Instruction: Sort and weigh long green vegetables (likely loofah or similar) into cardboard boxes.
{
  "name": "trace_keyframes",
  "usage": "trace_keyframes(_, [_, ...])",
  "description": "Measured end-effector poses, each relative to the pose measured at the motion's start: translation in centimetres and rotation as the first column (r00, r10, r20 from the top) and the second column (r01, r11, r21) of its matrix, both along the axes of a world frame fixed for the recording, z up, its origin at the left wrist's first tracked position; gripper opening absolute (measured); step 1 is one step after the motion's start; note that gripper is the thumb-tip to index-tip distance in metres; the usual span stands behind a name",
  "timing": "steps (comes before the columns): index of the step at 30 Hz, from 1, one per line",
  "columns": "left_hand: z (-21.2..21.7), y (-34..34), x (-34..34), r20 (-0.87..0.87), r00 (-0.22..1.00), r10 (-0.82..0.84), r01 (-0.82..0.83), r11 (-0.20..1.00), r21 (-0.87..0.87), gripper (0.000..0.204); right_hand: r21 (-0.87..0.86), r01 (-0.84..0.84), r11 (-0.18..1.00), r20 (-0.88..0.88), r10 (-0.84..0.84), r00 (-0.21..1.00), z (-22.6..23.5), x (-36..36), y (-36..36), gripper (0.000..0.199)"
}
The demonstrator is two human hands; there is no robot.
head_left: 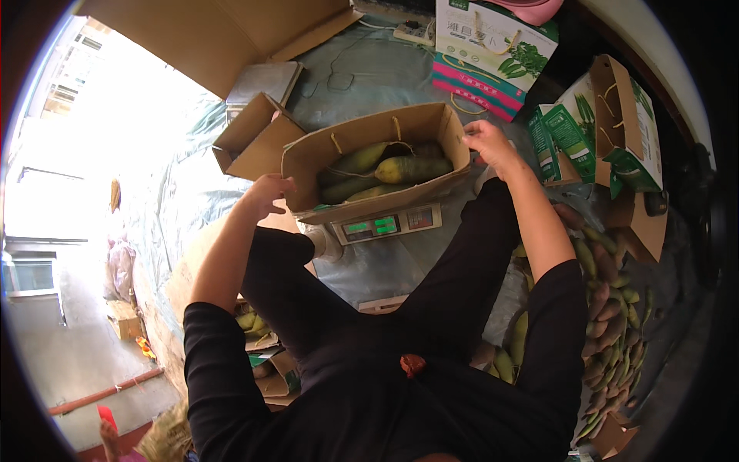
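left hand (271,192), right hand (491,146) apart at opposite ends of carton (368,142); grips unclear; green vegetables (416,170) inside partly hidden

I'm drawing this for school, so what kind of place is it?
Maybe a vegetable packing place: there's a cardboard box holding long green vegetables, a digital scale, and a produce heap on the right.

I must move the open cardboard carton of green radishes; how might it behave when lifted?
The carton probably feels heavy: several thick radishes lie inside. It may flex, being thin, open-topped cardboard. The rounded radishes might roll, shifting balance.
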State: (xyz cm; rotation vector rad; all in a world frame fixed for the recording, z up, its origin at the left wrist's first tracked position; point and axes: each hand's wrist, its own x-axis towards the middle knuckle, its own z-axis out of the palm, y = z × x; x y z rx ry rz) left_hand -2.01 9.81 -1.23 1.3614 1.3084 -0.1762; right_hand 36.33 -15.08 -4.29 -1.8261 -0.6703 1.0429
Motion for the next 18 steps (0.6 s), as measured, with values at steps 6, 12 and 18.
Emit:
trace_keyframes(6, [0.4, 0.6, -0.2, 0.042, 0.997, -0.07, 0.072, 0.996, -0.05, 0.044, -0.044, 0.032, 0.999, -0.062, -0.035, 0.997, -1.2, 0.3, 2.0, 0.039])
trace_keyframes(12, [-2.1, 2.5, 0.4, 0.061, 0.993, -0.106, 0.11, 0.991, -0.074, 0.031, 0.023, 0.031, 0.999, -0.021, -0.03, 0.999, -4.3, 1.2, 3.0, 0.029])
trace_keyframes(18, [-1.4, 3.8, 0.8, 0.032, 0.994, -0.102, 0.104, 0.991, -0.079, 0.026, -0.08, 0.0, 0.997, -0.073, -0.006, 0.997, -3.1, 1.0, 4.2, 0.018])
